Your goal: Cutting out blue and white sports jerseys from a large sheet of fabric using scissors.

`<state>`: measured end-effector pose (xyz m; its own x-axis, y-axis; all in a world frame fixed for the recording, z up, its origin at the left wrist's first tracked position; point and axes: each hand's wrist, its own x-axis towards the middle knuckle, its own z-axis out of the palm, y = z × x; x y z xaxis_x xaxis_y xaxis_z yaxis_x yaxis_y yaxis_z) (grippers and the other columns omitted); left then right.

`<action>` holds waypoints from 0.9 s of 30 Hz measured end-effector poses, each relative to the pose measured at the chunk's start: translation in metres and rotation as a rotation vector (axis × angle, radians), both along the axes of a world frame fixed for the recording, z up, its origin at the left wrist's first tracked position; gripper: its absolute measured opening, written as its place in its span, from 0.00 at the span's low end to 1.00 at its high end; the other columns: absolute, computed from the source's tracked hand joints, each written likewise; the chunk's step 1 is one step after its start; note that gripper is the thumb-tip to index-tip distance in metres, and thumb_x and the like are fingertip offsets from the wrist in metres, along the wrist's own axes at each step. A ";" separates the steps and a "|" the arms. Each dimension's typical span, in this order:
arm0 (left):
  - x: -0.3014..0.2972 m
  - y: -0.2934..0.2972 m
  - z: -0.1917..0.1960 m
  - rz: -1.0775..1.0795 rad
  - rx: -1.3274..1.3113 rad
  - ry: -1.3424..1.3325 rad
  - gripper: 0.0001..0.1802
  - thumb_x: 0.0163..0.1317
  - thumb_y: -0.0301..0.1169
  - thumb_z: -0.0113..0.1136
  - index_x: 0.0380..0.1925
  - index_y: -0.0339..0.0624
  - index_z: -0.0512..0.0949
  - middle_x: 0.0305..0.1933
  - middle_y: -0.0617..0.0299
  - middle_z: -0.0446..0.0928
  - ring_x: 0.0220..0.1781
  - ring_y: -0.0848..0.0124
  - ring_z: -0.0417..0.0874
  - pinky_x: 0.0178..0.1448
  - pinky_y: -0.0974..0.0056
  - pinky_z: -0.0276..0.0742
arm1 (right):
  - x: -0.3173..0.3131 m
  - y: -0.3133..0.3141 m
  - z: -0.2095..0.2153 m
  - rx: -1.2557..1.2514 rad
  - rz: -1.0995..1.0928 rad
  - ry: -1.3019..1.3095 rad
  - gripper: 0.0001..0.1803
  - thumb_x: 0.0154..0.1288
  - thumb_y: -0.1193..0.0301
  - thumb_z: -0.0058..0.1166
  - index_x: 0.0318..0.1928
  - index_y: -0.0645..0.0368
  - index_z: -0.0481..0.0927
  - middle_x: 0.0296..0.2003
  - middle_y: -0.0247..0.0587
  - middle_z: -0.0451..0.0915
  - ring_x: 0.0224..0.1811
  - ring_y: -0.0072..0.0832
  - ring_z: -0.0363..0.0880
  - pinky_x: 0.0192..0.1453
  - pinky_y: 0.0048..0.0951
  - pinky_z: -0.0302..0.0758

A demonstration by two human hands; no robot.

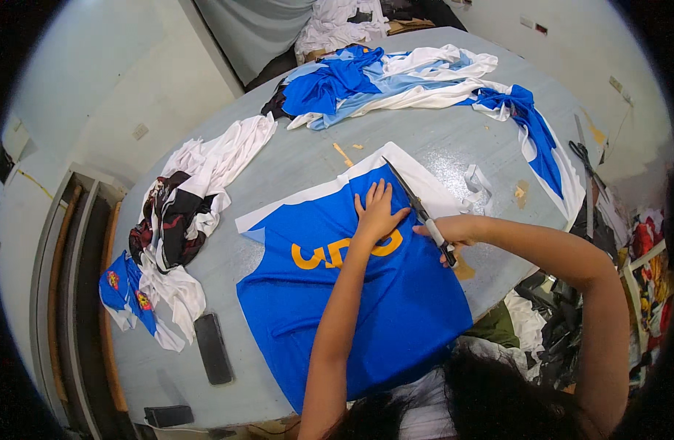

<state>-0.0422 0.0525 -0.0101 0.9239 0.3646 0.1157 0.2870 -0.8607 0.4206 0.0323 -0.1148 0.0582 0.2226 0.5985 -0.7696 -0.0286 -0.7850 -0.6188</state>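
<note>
A blue jersey panel (300, 293) with orange printing and a white border along its far side lies spread on the grey table. My left hand (379, 214) rests flat on the blue cloth with its fingers spread, partly over the printing. Just to its right, my right hand (454, 231) grips a pair of scissors (418, 205). Their long blades point away from me, along the edge between blue and white, with the tip near the far corner of the panel. Whether the blades are parted is hard to make out.
Blue and white cloth pieces (330, 84) lie along the table's far side. A pile of white and dark patterned cloth (179, 220) sits at left, near a black oblong case (214, 349). White scraps (478, 187) and another pair of scissors (580, 152) are at right.
</note>
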 end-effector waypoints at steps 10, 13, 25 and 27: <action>-0.001 -0.002 0.005 -0.004 -0.008 -0.002 0.43 0.51 0.51 0.55 0.61 0.35 0.57 0.68 0.52 0.50 0.71 0.61 0.46 0.67 0.41 0.30 | 0.004 0.008 0.005 0.003 0.038 -0.056 0.28 0.64 0.47 0.38 0.34 0.65 0.69 0.16 0.40 0.69 0.16 0.29 0.75 0.22 0.30 0.79; 0.002 0.002 -0.002 -0.001 0.005 -0.004 0.42 0.51 0.51 0.55 0.61 0.36 0.57 0.68 0.52 0.50 0.71 0.61 0.46 0.67 0.41 0.30 | 0.019 0.024 -0.006 0.106 0.023 0.034 0.26 0.65 0.49 0.39 0.35 0.64 0.68 0.18 0.39 0.69 0.15 0.28 0.73 0.22 0.31 0.79; 0.002 -0.001 -0.008 -0.010 -0.030 -0.038 0.43 0.51 0.54 0.55 0.62 0.39 0.56 0.69 0.53 0.48 0.71 0.61 0.46 0.66 0.41 0.31 | 0.058 0.047 -0.025 0.198 0.032 0.129 0.22 0.62 0.54 0.48 0.38 0.63 0.67 0.26 0.46 0.69 0.20 0.33 0.74 0.26 0.42 0.80; 0.001 -0.001 -0.009 -0.022 -0.059 -0.005 0.44 0.51 0.55 0.54 0.62 0.40 0.56 0.69 0.53 0.48 0.71 0.61 0.46 0.66 0.41 0.30 | 0.063 0.043 -0.035 0.253 0.055 0.138 0.21 0.62 0.55 0.48 0.35 0.64 0.67 0.22 0.44 0.70 0.20 0.33 0.75 0.27 0.42 0.80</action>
